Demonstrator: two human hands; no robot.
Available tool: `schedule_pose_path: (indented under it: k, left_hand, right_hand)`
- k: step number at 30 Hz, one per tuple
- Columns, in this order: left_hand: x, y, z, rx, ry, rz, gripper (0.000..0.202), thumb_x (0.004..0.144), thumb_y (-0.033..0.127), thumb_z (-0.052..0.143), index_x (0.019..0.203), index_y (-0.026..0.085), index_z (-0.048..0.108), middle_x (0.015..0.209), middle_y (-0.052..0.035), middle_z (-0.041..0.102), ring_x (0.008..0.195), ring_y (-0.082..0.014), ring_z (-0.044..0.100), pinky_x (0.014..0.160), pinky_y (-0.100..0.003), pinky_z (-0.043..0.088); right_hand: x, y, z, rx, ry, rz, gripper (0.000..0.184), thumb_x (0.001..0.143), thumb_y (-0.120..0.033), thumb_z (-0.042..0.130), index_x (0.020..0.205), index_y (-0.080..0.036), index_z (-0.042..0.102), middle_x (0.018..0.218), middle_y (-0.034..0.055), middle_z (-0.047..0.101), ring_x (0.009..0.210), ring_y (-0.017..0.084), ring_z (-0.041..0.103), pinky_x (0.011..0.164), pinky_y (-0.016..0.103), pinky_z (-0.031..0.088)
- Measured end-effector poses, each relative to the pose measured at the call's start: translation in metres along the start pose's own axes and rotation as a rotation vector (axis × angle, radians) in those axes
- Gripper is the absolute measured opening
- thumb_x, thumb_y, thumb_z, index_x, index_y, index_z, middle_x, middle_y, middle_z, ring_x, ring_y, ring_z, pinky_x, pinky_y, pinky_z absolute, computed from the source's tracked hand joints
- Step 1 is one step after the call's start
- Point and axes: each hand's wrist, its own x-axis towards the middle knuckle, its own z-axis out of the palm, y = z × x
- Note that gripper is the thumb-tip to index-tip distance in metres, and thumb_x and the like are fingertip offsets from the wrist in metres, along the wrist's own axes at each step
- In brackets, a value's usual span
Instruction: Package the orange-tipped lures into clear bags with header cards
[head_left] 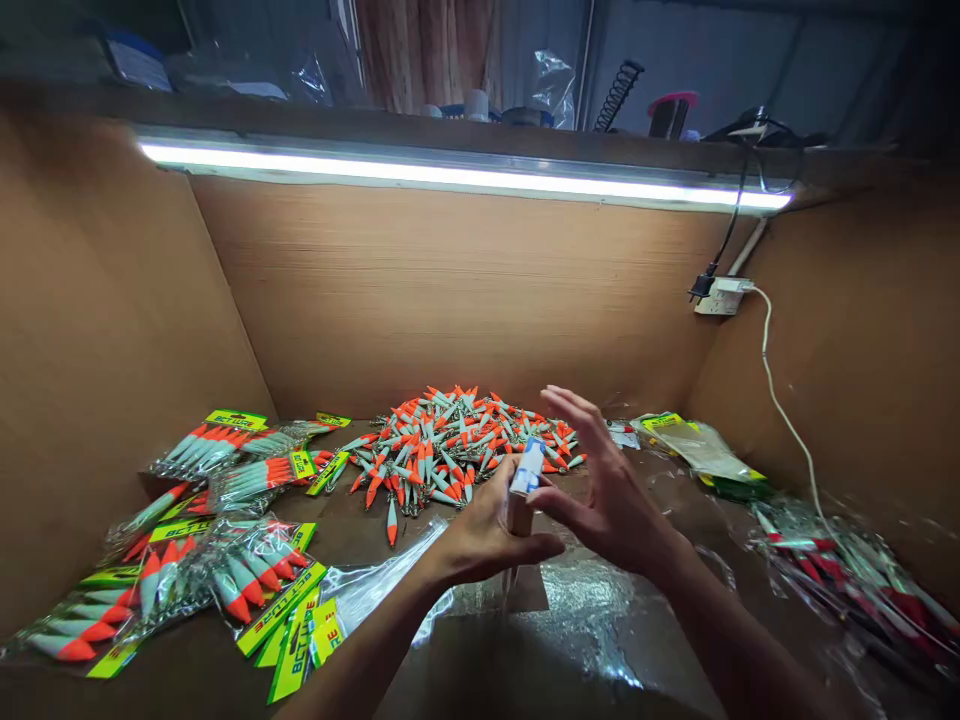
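Note:
My left hand (487, 525) is wrapped round a small box-like block (528, 468) with a white and blue top and a brownish side. What exactly it is, I cannot make out. Close on its right is my right hand (611, 495), fingers raised and spread, its thumb at or near the block's edge. Behind both hands lies a big pile of orange and pale grey fishing lures (442, 440). A sheet of clear plastic (390, 580) lies on the table by my left forearm.
Packed lures in clear bags (247, 575) with yellow-green header cards (292, 645) fill the left side. At right are flat bags (697, 445) and a heap of red and white wrapped items (840, 570). A white cable (780, 390) hangs from a power strip (721, 296).

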Motion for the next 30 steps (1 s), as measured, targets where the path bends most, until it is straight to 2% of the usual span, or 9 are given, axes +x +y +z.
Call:
schedule_pose_path:
  k: [4, 9, 15, 17, 19, 21, 23, 26, 30]
  left_hand:
    - [-0.001, -0.004, -0.025, -0.193, 0.011, 0.059, 0.067, 0.075, 0.055, 0.075, 0.128, 0.018, 0.055, 0.134, -0.0134, 0.055, 0.123, -0.0341, 0.052, 0.102, -0.05, 0.042]
    - [-0.004, -0.024, -0.031, -0.087, -0.068, 0.008, 0.07, 0.068, 0.047, 0.083, 0.128, 0.02, 0.058, 0.135, -0.011, 0.057, 0.124, -0.0351, 0.051, 0.108, -0.054, 0.038]
    - [-0.002, -0.025, -0.03, -0.305, -0.241, 0.009, 0.088, 0.067, 0.049, 0.084, 0.142, 0.02, 0.049, 0.134, -0.0146, 0.06, 0.132, -0.0384, 0.046, 0.11, -0.055, 0.033]
    - [-0.001, -0.028, -0.027, -0.42, -0.29, 0.023, 0.092, 0.065, 0.051, 0.084, 0.143, 0.019, 0.047, 0.136, -0.0163, 0.058, 0.133, -0.0397, 0.045, 0.109, -0.055, 0.034]
    - [-0.001, -0.035, -0.023, -0.522, -0.342, 0.003, 0.095, 0.063, 0.053, 0.085, 0.143, 0.018, 0.047, 0.137, -0.0182, 0.057, 0.13, -0.0409, 0.048, 0.107, -0.055, 0.036]
    - [-0.003, -0.046, -0.019, -0.607, -0.376, -0.04, 0.099, 0.06, 0.054, 0.086, 0.143, 0.017, 0.047, 0.137, -0.0202, 0.057, 0.127, -0.042, 0.052, 0.104, -0.054, 0.039]
    - [-0.005, -0.057, -0.017, -0.669, -0.394, -0.091, 0.103, 0.056, 0.056, 0.088, 0.142, 0.016, 0.048, 0.136, -0.0219, 0.058, 0.126, -0.043, 0.053, 0.103, -0.054, 0.041]
    - [-0.007, -0.069, -0.019, -0.715, -0.401, -0.134, 0.107, 0.052, 0.06, 0.088, 0.141, 0.014, 0.049, 0.135, -0.0237, 0.058, 0.126, -0.0439, 0.052, 0.102, -0.053, 0.041]
    - [-0.007, -0.073, -0.018, -0.736, -0.421, -0.123, 0.104, 0.054, 0.063, 0.086, 0.138, 0.013, 0.051, 0.134, -0.0237, 0.058, 0.128, -0.0438, 0.051, 0.102, -0.052, 0.041]
  right_hand:
    - [0.002, 0.006, -0.004, 0.11, 0.108, 0.043, 0.07, 0.091, -0.05, 0.062, 0.15, -0.031, 0.031, 0.149, 0.0115, 0.042, 0.129, 0.034, 0.049, 0.108, 0.056, 0.043]
    - [0.003, 0.015, -0.001, 0.098, -0.002, 0.095, 0.065, 0.093, -0.043, 0.062, 0.149, -0.029, 0.034, 0.146, 0.0113, 0.047, 0.123, 0.03, 0.054, 0.105, 0.052, 0.047]
    - [0.004, 0.012, 0.005, 0.218, -0.154, 0.075, 0.064, 0.092, -0.036, 0.065, 0.149, -0.03, 0.038, 0.147, 0.0094, 0.048, 0.13, 0.028, 0.049, 0.108, 0.05, 0.044]
    - [0.004, 0.018, 0.012, 0.332, -0.236, 0.119, 0.059, 0.093, -0.035, 0.065, 0.146, -0.03, 0.043, 0.141, 0.0092, 0.054, 0.116, 0.025, 0.059, 0.096, 0.044, 0.054]
    - [0.003, 0.027, 0.02, 0.486, -0.318, 0.217, 0.049, 0.093, -0.037, 0.064, 0.139, -0.029, 0.052, 0.126, 0.0087, 0.062, 0.085, 0.017, 0.066, 0.07, 0.033, 0.06]
    - [0.003, 0.038, 0.029, 0.637, -0.383, 0.317, 0.041, 0.091, -0.039, 0.066, 0.13, -0.026, 0.06, 0.106, 0.0058, 0.066, 0.059, 0.01, 0.058, 0.048, 0.024, 0.052]
    - [0.002, 0.046, 0.035, 0.728, -0.405, 0.372, 0.039, 0.088, -0.041, 0.07, 0.122, -0.024, 0.064, 0.091, 0.0024, 0.065, 0.048, 0.007, 0.051, 0.041, 0.021, 0.045]
    - [0.002, 0.05, 0.04, 0.734, -0.362, 0.387, 0.038, 0.087, -0.043, 0.07, 0.118, -0.023, 0.065, 0.086, 0.0012, 0.065, 0.047, 0.008, 0.052, 0.039, 0.021, 0.044]
    - [0.004, 0.045, 0.038, 0.585, -0.305, 0.311, 0.033, 0.086, -0.043, 0.07, 0.112, -0.022, 0.068, 0.099, 0.0049, 0.068, 0.067, 0.014, 0.064, 0.051, 0.025, 0.054]
